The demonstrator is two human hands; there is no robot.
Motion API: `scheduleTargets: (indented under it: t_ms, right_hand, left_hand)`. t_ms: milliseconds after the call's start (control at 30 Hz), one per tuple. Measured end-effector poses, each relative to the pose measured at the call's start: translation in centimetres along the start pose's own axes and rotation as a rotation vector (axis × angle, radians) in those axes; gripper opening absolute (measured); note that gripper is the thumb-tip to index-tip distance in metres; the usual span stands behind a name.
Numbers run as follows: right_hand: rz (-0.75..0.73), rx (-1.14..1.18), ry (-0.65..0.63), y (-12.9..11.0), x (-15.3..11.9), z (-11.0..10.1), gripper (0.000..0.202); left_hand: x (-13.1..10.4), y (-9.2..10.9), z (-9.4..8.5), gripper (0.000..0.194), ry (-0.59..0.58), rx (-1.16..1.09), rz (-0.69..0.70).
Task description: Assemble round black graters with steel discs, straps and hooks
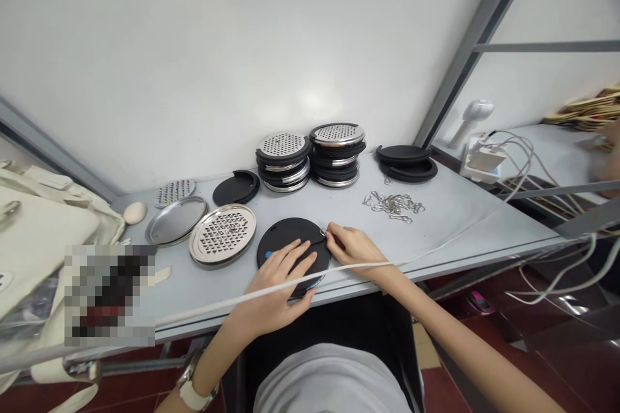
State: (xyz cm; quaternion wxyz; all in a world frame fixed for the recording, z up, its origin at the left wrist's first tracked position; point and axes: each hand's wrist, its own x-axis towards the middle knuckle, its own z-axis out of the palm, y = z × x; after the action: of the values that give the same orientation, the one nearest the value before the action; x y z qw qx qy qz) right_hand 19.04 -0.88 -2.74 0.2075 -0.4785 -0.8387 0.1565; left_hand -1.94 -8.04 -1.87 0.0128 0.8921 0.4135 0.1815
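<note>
A round black disc-shaped holder [290,230] lies on the table in front of me, with a blue spot on its top. My left hand [278,284] rests over it, fingers spread flat on the top and thumb near the close rim. At the disc's right edge, my right hand [356,248] pinches a small metal clip [322,233], partly hidden by the fingertips. Just beyond that hand is a loose pile of small metal wire clips [394,204]. Left of the disc lies a round metal grater plate [223,234].
Two stacks of black-rimmed graters [283,161] stand against the wall. Black holders [407,164] lie right of the clips, another [236,188] at back left. A metal disc [177,221] and a white bag [43,226] are left. A white cable [290,282] crosses the foreground.
</note>
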Motion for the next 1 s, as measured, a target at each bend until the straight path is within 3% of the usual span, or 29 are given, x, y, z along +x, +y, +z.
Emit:
scheduleTargets:
  t_ms: [200,767,1000]
  right_hand:
    - [-0.013,-0.021,-0.008,0.09,0.06,0.01,0.019]
    - [-0.039,-0.001,-0.003,0.4,0.07,0.32,0.013]
    - [-0.063,-0.02,-0.02,0.61,0.07,0.41,0.019]
  left_hand:
    - [-0.04,-0.02,-0.22,0.061,-0.047,0.004,0.017]
    - [0.14,0.17,0.03,0.055,-0.04,0.034,-0.01]
    - [0.1,0.1,0.1,0.056,-0.044,0.03,-0.015]
